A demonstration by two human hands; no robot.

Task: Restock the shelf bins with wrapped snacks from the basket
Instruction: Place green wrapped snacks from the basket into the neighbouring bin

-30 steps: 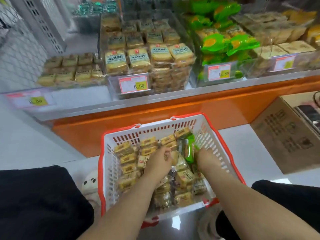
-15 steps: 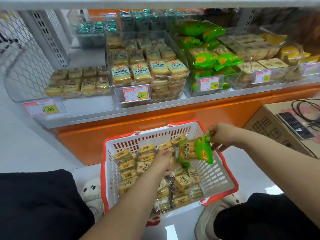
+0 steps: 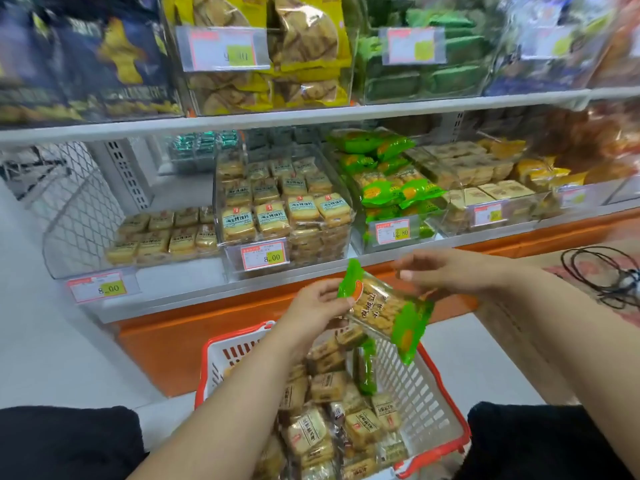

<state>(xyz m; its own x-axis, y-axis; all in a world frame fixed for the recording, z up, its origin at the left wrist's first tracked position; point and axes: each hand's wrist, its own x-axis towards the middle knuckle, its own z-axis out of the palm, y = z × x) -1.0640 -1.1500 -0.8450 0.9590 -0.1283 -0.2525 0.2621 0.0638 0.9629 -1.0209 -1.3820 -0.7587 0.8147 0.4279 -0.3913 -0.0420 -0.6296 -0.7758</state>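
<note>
While the basket (image 3: 415, 393) sat near, the left hand (image 3: 311, 306) pinched a green snack pack (image 3: 384, 306) above it; the right hand (image 3: 450, 271) hovered just beside, fingers loosely spread.

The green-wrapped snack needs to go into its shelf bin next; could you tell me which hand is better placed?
Probably the right hand: it hovers nearest the bin of green packs, while the left hand holds the green-wrapped snack.
</note>
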